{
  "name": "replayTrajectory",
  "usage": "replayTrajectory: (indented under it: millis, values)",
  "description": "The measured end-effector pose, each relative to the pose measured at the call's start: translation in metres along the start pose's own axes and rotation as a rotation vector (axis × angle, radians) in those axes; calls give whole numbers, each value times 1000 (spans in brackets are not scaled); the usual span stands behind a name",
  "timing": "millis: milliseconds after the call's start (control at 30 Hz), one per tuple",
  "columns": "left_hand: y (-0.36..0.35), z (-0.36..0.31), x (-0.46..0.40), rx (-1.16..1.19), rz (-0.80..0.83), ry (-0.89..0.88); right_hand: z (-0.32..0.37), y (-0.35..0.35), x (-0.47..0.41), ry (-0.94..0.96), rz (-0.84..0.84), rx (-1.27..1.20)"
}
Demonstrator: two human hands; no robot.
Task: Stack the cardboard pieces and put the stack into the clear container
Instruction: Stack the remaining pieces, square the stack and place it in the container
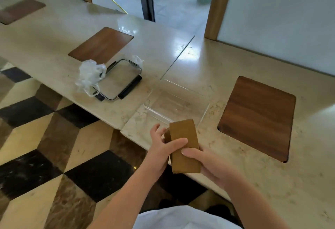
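While our right hand cups the brown rectangular stack of cardboard pieces from below, thumb pressed on its top face, our left hand pinches its left edge; the stack hangs above the counter's near edge, just short of the clear rectangular plastic container; we judge we should square the edges, keep both grips firm, then lower it flat inside.

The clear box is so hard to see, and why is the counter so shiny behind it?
Head view: the clear box is see-through, so only its edges catch light; daylight from the doorway makes white glare on the counter; the wide lens bends the counter's straight edges.
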State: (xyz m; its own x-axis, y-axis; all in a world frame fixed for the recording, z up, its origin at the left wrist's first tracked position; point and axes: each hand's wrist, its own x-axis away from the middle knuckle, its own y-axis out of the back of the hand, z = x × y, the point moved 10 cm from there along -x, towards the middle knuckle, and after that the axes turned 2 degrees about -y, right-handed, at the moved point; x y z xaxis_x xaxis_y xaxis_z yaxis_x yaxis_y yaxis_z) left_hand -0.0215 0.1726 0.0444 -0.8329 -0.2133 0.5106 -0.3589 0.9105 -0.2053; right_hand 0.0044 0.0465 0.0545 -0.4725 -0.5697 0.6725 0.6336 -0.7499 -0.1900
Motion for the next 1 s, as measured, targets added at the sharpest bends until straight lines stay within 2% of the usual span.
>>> replayTrajectory:
  millis: [167, 300, 433, 600, 800, 1000]
  values:
    - [32, -29, -14, -50, -8, 117, 32, -26, -31, 55, -66, -101]
    - [32, -61, -45, -166, 74, 76, 56, -20, -54, 88, -99, -158]
    - [33, -94, -94, -228, 78, 45, 93, -2, -87, 117, -125, -184]
    - [40, -106, -151, -290, 48, 138, 121, 17, -140, 8, -135, -255]
    - [53, -99, -198, -351, 47, 264, 111, 21, -196, -87, -228, -360]
    - [69, -71, -221, -430, 60, 403, 88, 9, -212, -146, -309, -484]
